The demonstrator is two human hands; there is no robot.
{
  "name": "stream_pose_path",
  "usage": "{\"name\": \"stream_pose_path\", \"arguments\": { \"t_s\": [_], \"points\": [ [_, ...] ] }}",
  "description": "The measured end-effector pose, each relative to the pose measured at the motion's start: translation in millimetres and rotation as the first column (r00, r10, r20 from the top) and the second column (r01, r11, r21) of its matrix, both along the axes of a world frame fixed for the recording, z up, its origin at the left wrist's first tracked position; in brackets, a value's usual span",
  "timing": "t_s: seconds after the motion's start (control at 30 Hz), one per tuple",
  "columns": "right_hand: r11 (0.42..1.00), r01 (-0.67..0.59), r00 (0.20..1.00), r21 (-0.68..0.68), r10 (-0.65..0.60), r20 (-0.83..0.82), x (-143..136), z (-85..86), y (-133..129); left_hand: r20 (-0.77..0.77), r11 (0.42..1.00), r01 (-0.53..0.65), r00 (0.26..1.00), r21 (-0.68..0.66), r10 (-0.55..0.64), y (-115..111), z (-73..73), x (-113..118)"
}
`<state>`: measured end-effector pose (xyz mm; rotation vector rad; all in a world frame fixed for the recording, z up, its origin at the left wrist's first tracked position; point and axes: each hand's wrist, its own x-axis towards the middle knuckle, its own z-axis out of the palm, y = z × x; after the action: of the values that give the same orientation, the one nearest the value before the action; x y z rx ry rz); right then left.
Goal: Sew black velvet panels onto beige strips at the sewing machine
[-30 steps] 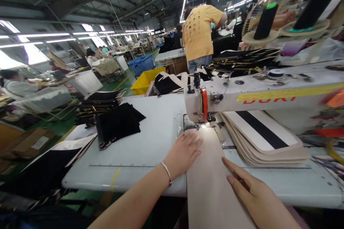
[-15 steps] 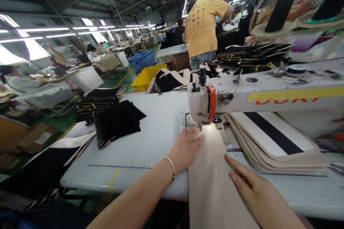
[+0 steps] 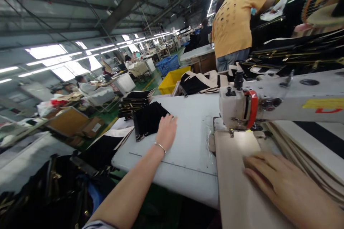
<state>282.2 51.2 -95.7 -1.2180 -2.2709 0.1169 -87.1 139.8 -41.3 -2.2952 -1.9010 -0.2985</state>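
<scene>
My left hand [image 3: 166,130], with a bracelet at the wrist, is over the white table [image 3: 188,143], its fingers apart beside the small pile of black fabric pieces [image 3: 147,120]. Nothing shows in its grasp. My right hand [image 3: 279,175] lies with spread fingers on the long beige panel [image 3: 233,171]. The panel's far end is under the head of the white sewing machine [image 3: 232,107], which has a red guard.
Stacked beige panels with a black stripe [image 3: 317,139] lie at the right. Behind the table are a yellow bin [image 3: 173,78], black-and-beige pieces [image 3: 201,81] and a person in an orange shirt [image 3: 233,25]. Zippered black pieces [image 3: 135,103] are stacked at the left.
My left hand has left the beige panel and moved left toward the black pieces. My right hand has shifted onto the panel's top. The camera view has turned left.
</scene>
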Motion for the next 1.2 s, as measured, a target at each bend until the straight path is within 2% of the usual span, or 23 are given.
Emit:
{"name": "stream_pose_path", "arguments": {
  "t_s": [0.03, 0.07, 0.17, 0.3, 0.4, 0.5, 0.57, 0.6, 0.63, 0.67, 0.73, 0.77, 0.8, 0.9, 0.93, 1.0, 1.1, 1.2],
  "points": [
    [1.000, -0.018, 0.999, 0.017, 0.017, 0.049, -3.7, -2.7, 9.7, -0.043, 0.996, -0.090, 0.995, 0.008, 0.090, 3.9, 3.8, -23.8],
    [0.999, -0.023, 0.995, 0.033, 0.019, 0.099, -6.9, -6.1, 18.2, -0.069, 0.992, -0.130, 0.989, -0.006, 0.129, 6.9, 6.4, -44.5],
    [0.997, 0.025, 0.990, 0.078, -0.036, 0.139, -10.4, -17.1, 33.4, -0.116, 0.990, -0.127, 0.986, -0.066, 0.119, 12.2, 6.7, -82.3],
    [0.994, 0.028, 0.986, 0.106, -0.045, 0.158, -6.9, -25.3, 35.1, -0.164, 0.991, -0.114, 0.981, -0.067, 0.102, 19.2, 4.1, -92.6],
    [0.992, 0.012, 0.980, 0.122, -0.036, 0.194, -6.3, -24.0, 34.2, -0.181, 0.989, -0.134, 0.976, -0.053, 0.123, 23.2, 19.1, -93.7],
    [0.993, 0.001, 0.976, 0.117, -0.027, 0.215, -8.6, -16.7, 35.8, -0.166, 0.986, -0.161, 0.972, 0.042, 0.166, 8.9, 47.8, -81.8],
    [0.995, 0.014, 0.977, 0.102, -0.035, 0.209, -11.4, -9.5, 36.6, -0.115, 0.986, -0.105, 0.986, 0.133, 0.121, -16.8, 63.6, -57.4],
    [0.995, 0.023, 0.978, 0.092, -0.042, 0.203, -13.2, -5.7, 36.5, -0.072, 0.986, -0.027, 0.997, 0.165, 0.040, -33.2, 68.0, -40.7],
    [0.996, 0.034, 0.979, 0.081, -0.049, 0.198, -15.1, -2.1, 36.1, -0.027, 0.985, 0.093, 0.996, 0.144, -0.090, -50.1, 69.4, -22.5],
    [0.997, 0.043, 0.979, 0.071, -0.057, 0.197, -17.1, 1.1, 35.3, 0.021, 0.970, 0.237, 0.971, 0.043, -0.238, -65.7, 67.8, -4.3],
    [0.996, 0.059, 0.978, 0.060, -0.070, 0.199, -20.5, 6.1, 32.9, 0.106, 0.871, 0.456, 0.890, -0.182, -0.444, -84.6, 56.4, 26.8],
    [0.996, 0.064, 0.977, 0.060, -0.075, 0.202, -21.8, 7.7, 31.5, 0.127, 0.843, 0.486, 0.874, -0.230, -0.469, -85.1, 47.6, 37.9],
    [0.996, 0.066, 0.976, 0.059, -0.077, 0.205, -22.5, 8.9, 30.3, 0.125, 0.859, 0.460, 0.888, -0.225, -0.443, -79.1, 37.7, 45.6],
    [0.996, 0.066, 0.975, 0.054, -0.076, 0.209, -22.8, 10.6, 28.2, 0.107, 0.972, 0.213, 0.974, -0.101, -0.202, -34.4, 8.7, 54.6],
    [0.996, 0.065, 0.975, 0.053, -0.075, 0.209, -22.7, 11.0, 28.2, 0.121, 0.982, 0.162, 0.981, -0.099, -0.149, -17.4, 1.4, 55.8],
    [0.997, 0.065, 0.975, 0.052, -0.074, 0.207, -22.6, 12.1, 28.7, 0.163, 0.976, 0.160, 0.977, -0.148, -0.136, 7.9, -7.6, 59.0],
    [0.997, 0.064, 0.977, 0.048, -0.072, 0.202, -23.5, 14.0, 29.1, 0.207, 0.949, 0.236, 0.959, -0.209, -0.193, 13.7, -4.7, 60.4],
    [0.997, 0.065, 0.979, 0.044, -0.072, 0.192, -24.5, 15.1, 28.3, 0.331, 0.923, 0.277, 0.926, -0.265, -0.183, -6.9, 20.8, 40.5]
  ]
}}
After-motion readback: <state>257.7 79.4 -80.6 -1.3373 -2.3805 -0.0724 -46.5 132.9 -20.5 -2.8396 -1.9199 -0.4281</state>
